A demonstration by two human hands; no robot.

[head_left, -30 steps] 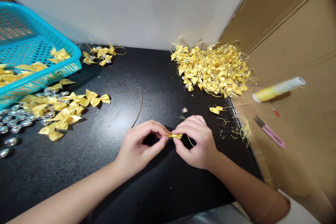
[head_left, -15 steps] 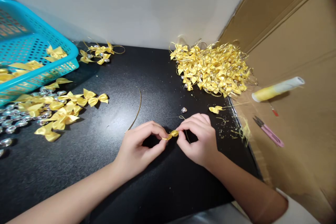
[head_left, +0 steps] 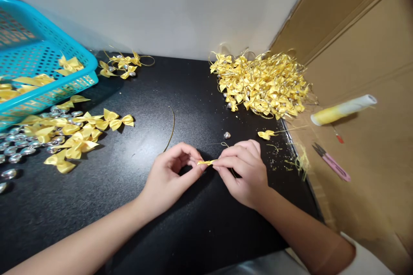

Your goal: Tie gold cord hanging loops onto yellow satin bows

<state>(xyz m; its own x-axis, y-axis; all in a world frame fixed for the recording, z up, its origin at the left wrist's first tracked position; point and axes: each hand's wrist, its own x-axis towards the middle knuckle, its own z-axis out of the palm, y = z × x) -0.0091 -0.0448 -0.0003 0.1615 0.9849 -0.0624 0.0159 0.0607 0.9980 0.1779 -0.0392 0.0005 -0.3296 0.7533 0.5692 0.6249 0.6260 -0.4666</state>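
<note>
Left hand (head_left: 167, 176) pinches one end of the bow (head_left: 206, 162) | right hand (head_left: 243, 169) pinches the other end, thread (head_left: 222, 144) looping behind | bow sits between your fingertips, just above the bench (head_left: 193, 232) | keep both pinches close to the centre, pull the thread snug and even so the bow stays flat.

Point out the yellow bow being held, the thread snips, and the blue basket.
yellow bow (head_left: 206, 163), head view, the strip showing between the fingertips.
thread snips (head_left: 332, 163), head view, mid pink handle.
blue basket (head_left: 64, 84), head view, front wall.
</note>
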